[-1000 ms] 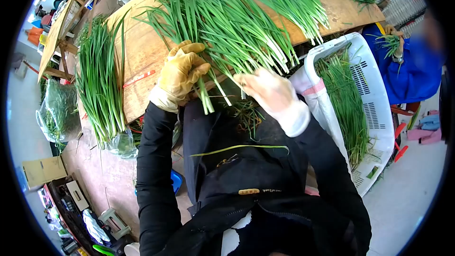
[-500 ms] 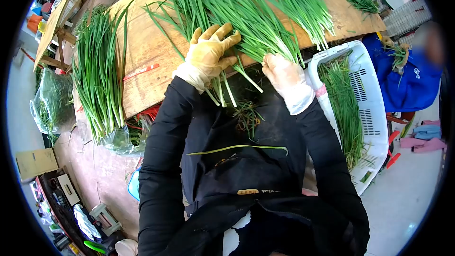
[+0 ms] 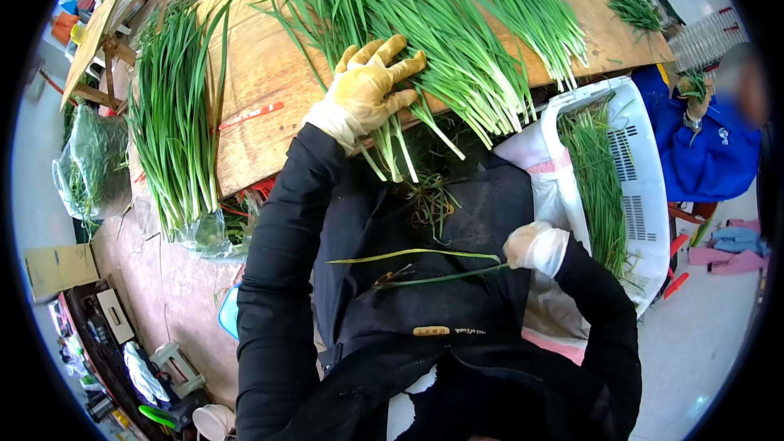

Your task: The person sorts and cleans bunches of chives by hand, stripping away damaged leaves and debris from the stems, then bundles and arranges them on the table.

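L hand (image 3: pixel 371 86) — splayed, prob. rubbery glove (image 3: pixel 353 106)

No txt legible; tan label (image 3: pixel 431 331), wht lettering (image 3: pixel 469 331) on blk apron (image 3: pixel 433 298) too sm.

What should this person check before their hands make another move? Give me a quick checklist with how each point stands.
1. Left hand steady on the chives: ok, spread over them near the edge of the wooden board.
2. Right hand free: not ok, a green blade runs from its fingers.
3. Apron clear: not ok, a yellowish blade and tangled scraps lie on it.
4. Co-worker's hand out of the way: ok, beyond the white crate.
5. Chives under the left palm undamaged: cannot tell, the glove hides them.
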Demonstrator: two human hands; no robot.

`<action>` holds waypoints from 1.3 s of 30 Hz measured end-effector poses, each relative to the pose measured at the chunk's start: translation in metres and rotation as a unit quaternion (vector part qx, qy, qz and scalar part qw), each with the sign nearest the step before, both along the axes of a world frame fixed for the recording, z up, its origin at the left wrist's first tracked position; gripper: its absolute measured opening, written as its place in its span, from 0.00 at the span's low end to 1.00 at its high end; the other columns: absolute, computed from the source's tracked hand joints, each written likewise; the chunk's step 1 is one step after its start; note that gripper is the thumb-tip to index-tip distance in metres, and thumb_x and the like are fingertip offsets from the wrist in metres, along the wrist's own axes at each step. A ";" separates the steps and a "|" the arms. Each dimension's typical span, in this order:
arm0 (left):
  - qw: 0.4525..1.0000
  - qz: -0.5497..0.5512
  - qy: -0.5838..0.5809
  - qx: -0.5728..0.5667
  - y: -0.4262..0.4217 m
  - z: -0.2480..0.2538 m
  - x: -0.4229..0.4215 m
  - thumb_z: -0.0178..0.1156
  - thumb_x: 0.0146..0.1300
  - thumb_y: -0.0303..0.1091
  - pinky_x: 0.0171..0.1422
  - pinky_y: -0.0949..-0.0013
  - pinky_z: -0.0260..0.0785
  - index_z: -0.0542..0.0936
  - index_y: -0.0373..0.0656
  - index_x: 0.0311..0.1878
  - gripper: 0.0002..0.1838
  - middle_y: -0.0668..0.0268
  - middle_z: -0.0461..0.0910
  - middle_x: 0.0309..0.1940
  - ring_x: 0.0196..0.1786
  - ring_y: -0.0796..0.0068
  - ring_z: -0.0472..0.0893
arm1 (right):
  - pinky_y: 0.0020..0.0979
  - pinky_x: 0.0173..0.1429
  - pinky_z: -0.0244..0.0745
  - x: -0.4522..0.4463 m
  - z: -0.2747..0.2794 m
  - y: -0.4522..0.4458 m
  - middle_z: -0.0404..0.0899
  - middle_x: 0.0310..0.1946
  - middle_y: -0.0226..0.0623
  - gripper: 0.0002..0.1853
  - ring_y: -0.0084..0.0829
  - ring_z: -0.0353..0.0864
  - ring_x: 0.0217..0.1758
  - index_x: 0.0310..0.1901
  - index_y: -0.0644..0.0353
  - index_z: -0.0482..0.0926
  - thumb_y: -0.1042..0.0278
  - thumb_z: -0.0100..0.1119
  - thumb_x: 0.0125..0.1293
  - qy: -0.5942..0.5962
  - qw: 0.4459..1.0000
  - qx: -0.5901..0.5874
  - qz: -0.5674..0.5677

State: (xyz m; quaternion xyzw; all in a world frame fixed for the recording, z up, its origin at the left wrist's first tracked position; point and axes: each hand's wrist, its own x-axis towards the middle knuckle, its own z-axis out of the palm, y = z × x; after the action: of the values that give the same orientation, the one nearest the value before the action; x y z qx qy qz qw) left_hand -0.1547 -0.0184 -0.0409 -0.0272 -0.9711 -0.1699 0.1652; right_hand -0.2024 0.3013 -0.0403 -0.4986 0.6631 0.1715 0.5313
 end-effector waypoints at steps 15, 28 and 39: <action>0.991 -0.033 0.057 0.114 -0.016 0.010 0.016 0.59 0.48 0.22 0.67 0.62 0.48 0.67 0.50 0.60 0.32 0.58 0.58 0.63 0.64 0.58 0.57 | 0.22 0.26 0.72 -0.003 0.011 -0.135 0.78 0.25 0.35 0.08 0.21 0.78 0.24 0.38 0.62 0.74 0.67 0.55 0.59 -0.085 0.759 -0.441 -0.472; 0.993 -0.055 0.023 0.106 -0.018 0.004 0.021 0.56 0.52 0.27 0.68 0.59 0.44 0.65 0.52 0.60 0.29 0.56 0.57 0.63 0.65 0.54 0.55 | 0.17 0.24 0.67 -0.009 0.061 -0.072 0.78 0.28 0.30 0.09 0.15 0.72 0.22 0.36 0.63 0.76 0.66 0.57 0.59 -0.423 0.826 -0.268 -0.260; 0.997 0.028 0.052 0.056 -0.009 -0.006 0.009 0.61 0.49 0.49 0.67 0.53 0.46 0.66 0.53 0.59 0.32 0.61 0.62 0.61 0.63 0.56 0.59 | 0.34 0.34 0.70 0.008 0.008 -0.161 0.72 0.27 0.35 0.12 0.37 0.75 0.32 0.35 0.55 0.74 0.67 0.62 0.48 0.305 0.763 -0.563 -0.086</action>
State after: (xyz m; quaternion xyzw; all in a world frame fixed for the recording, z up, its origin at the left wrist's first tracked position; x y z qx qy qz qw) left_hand -0.1456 -0.0276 -0.0464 -0.0001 -0.9505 -0.2174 0.2218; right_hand -0.1947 0.1400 -0.0326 -0.5702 0.8078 -0.1360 -0.0627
